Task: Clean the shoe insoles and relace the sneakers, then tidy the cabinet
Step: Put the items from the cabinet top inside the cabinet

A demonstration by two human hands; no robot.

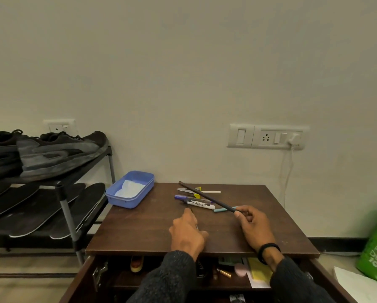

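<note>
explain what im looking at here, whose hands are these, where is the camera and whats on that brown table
There is no machine here. One camera, worn on a person's head, looks forward and down at their own two hands. The right hand pinches a long thin dark stick that slants up over the brown wooden cabinet top. The left hand rests on the wood with fingers curled; whether it holds anything is unclear. On top lie a white marker labelled AW-2, a few other pens and a blue plastic tub. Left of it, a black rack carries dark sneakers above flat black insoles.
</note>
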